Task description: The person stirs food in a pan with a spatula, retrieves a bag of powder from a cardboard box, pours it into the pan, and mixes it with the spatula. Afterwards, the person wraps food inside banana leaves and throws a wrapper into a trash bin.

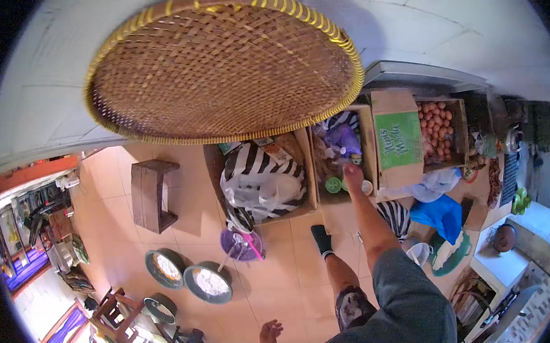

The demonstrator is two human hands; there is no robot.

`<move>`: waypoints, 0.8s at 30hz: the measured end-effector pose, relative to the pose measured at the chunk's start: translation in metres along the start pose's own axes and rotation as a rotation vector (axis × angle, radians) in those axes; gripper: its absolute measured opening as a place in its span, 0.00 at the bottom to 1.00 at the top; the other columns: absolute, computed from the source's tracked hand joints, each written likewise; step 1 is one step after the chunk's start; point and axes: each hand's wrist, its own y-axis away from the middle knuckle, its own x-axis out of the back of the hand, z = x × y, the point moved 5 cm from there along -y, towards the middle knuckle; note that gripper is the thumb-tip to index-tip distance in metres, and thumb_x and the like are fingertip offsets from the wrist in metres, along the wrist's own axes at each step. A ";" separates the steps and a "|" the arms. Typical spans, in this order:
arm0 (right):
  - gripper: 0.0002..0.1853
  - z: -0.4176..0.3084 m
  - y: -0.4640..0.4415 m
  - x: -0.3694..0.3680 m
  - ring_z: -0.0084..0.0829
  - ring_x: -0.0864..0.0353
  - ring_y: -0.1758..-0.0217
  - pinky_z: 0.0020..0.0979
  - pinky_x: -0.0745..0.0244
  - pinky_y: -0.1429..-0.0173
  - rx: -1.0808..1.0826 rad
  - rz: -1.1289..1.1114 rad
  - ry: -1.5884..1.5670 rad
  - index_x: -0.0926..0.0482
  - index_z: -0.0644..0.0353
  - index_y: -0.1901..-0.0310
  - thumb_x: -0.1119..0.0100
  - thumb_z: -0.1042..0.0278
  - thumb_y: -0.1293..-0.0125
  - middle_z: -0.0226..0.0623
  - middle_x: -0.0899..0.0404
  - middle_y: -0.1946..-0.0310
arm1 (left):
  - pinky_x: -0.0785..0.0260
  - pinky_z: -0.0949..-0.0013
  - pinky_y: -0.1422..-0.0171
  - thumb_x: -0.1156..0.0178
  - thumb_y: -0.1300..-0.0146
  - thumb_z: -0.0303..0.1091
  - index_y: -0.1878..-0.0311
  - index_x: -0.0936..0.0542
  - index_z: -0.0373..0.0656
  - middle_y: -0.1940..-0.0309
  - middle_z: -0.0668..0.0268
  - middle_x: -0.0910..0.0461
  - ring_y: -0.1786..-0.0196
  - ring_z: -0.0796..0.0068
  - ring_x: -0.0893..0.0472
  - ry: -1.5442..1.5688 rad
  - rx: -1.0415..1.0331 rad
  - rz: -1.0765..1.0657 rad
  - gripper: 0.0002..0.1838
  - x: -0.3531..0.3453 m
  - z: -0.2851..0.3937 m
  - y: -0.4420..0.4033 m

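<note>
My right hand reaches down into a cardboard box, beside a green-lidded container and a white-topped container. Its fingers are too foreshortened to show whether they hold anything. A purple plastic bag lies just beyond it in the same box. My left hand hangs low over the tiled floor, fingers loosely bent and apart, nothing in it.
Left of the box, another box holds a black-and-white striped bag. Brown eggs fill a box at right. Basins of white powder and a purple bucket stand on the floor near a wooden stool. A woven tray hangs above.
</note>
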 end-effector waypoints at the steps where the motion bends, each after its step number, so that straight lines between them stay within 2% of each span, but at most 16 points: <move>1: 0.11 0.006 -0.019 -0.022 0.29 0.27 0.75 0.30 0.28 0.65 -0.014 -0.021 -0.166 0.22 0.63 0.61 0.40 0.67 0.44 0.34 0.24 0.77 | 0.29 0.70 0.57 0.43 0.39 0.37 0.48 0.29 0.38 0.61 0.58 0.21 0.62 0.67 0.20 0.039 -0.001 -0.003 0.18 0.004 -0.009 -0.005; 2: 0.11 -0.005 -0.033 -0.032 0.31 0.26 0.71 0.30 0.27 0.62 -0.029 -0.031 -0.218 0.22 0.61 0.61 0.41 0.66 0.44 0.36 0.23 0.74 | 0.29 0.70 0.57 0.44 0.39 0.36 0.48 0.29 0.38 0.61 0.58 0.21 0.62 0.67 0.20 0.080 0.022 -0.020 0.18 0.011 -0.026 -0.011; 4: 0.12 -0.058 -0.054 -0.037 0.35 0.24 0.62 0.32 0.27 0.56 -0.034 -0.158 -0.056 0.21 0.59 0.60 0.42 0.65 0.44 0.40 0.22 0.68 | 0.28 0.71 0.58 0.44 0.38 0.35 0.48 0.29 0.38 0.60 0.57 0.22 0.61 0.66 0.20 0.162 0.064 -0.054 0.18 0.029 -0.063 -0.025; 5: 0.12 -0.085 -0.065 -0.040 0.37 0.23 0.57 0.32 0.27 0.53 -0.007 -0.206 0.023 0.21 0.58 0.59 0.43 0.64 0.45 0.42 0.21 0.65 | 0.28 0.70 0.58 0.47 0.37 0.34 0.47 0.30 0.38 0.59 0.55 0.22 0.60 0.65 0.20 0.147 0.174 0.007 0.17 0.033 -0.077 -0.031; 8: 0.13 -0.109 -0.097 -0.076 0.43 0.24 0.52 0.38 0.28 0.49 0.377 -0.035 0.376 0.21 0.53 0.57 0.44 0.64 0.45 0.45 0.21 0.60 | 0.28 0.69 0.57 0.49 0.36 0.35 0.47 0.30 0.38 0.59 0.55 0.22 0.59 0.64 0.21 0.182 0.251 0.038 0.16 0.023 -0.079 -0.036; 9: 0.13 -0.106 -0.106 -0.091 0.44 0.24 0.53 0.40 0.28 0.48 0.461 -0.088 0.495 0.21 0.52 0.57 0.44 0.65 0.45 0.45 0.21 0.60 | 0.29 0.69 0.57 0.51 0.35 0.37 0.47 0.30 0.37 0.59 0.55 0.22 0.59 0.63 0.21 0.078 0.114 -0.014 0.18 0.016 -0.079 -0.038; 11: 0.14 -0.096 -0.121 -0.116 0.47 0.23 0.55 0.43 0.29 0.48 0.635 -0.196 0.732 0.20 0.49 0.57 0.44 0.66 0.46 0.45 0.20 0.60 | 0.29 0.70 0.54 0.47 0.36 0.44 0.44 0.30 0.41 0.57 0.59 0.22 0.58 0.68 0.21 0.065 0.130 -0.052 0.22 0.010 -0.085 -0.048; 12: 0.14 -0.083 -0.132 -0.125 0.47 0.22 0.55 0.43 0.29 0.48 0.532 -0.248 0.634 0.20 0.49 0.57 0.44 0.66 0.46 0.44 0.20 0.60 | 0.29 0.70 0.53 0.46 0.36 0.48 0.43 0.31 0.43 0.56 0.61 0.22 0.57 0.71 0.21 0.060 0.136 -0.071 0.24 0.005 -0.083 -0.051; 14: 0.14 -0.060 -0.148 -0.136 0.47 0.21 0.56 0.43 0.29 0.49 0.325 -0.350 0.440 0.19 0.48 0.57 0.44 0.66 0.47 0.43 0.19 0.59 | 0.29 0.71 0.55 0.47 0.35 0.47 0.44 0.30 0.42 0.57 0.61 0.22 0.58 0.73 0.22 0.068 0.132 -0.027 0.23 0.000 -0.073 -0.053; 15: 0.13 -0.049 -0.156 -0.134 0.43 0.21 0.55 0.42 0.28 0.50 0.225 -0.290 0.657 0.18 0.50 0.58 0.42 0.67 0.47 0.43 0.20 0.58 | 0.29 0.70 0.55 0.48 0.35 0.47 0.44 0.29 0.42 0.57 0.61 0.22 0.58 0.73 0.21 0.060 0.117 -0.019 0.22 -0.004 -0.067 -0.053; 16: 0.13 -0.060 -0.153 -0.121 0.41 0.20 0.56 0.41 0.28 0.50 0.191 -0.271 0.522 0.19 0.52 0.59 0.42 0.69 0.48 0.42 0.20 0.59 | 0.29 0.70 0.55 0.48 0.34 0.47 0.44 0.29 0.42 0.58 0.62 0.22 0.58 0.72 0.21 0.052 0.103 -0.011 0.22 -0.005 -0.064 -0.050; 19: 0.11 -0.079 -0.123 -0.068 0.33 0.21 0.59 0.36 0.29 0.52 0.116 -0.179 0.054 0.22 0.58 0.61 0.41 0.75 0.49 0.40 0.21 0.63 | 0.28 0.70 0.58 0.52 0.35 0.38 0.47 0.30 0.35 0.59 0.53 0.22 0.59 0.63 0.21 0.461 0.206 -0.087 0.19 0.003 -0.057 -0.054; 21: 0.13 -0.087 -0.098 -0.042 0.28 0.24 0.60 0.31 0.30 0.52 0.111 -0.067 -0.355 0.26 0.60 0.61 0.41 0.80 0.51 0.36 0.23 0.66 | 0.28 0.70 0.58 0.52 0.35 0.38 0.47 0.29 0.34 0.59 0.54 0.22 0.58 0.63 0.21 0.251 0.084 -0.080 0.19 0.003 -0.048 -0.060; 23: 0.15 -0.121 -0.056 0.009 0.23 0.28 0.59 0.27 0.32 0.52 0.124 -0.025 -0.551 0.31 0.60 0.60 0.44 0.84 0.50 0.30 0.29 0.67 | 0.29 0.70 0.54 0.50 0.35 0.40 0.48 0.28 0.35 0.59 0.58 0.22 0.58 0.66 0.21 0.079 0.019 -0.032 0.19 -0.011 -0.012 -0.048; 24: 0.16 -0.142 -0.033 0.036 0.23 0.28 0.59 0.26 0.32 0.52 0.107 -0.048 -0.451 0.31 0.61 0.59 0.44 0.84 0.49 0.31 0.29 0.66 | 0.30 0.70 0.55 0.49 0.35 0.40 0.49 0.28 0.35 0.60 0.59 0.22 0.58 0.68 0.22 0.072 -0.079 -0.039 0.19 -0.020 0.012 -0.046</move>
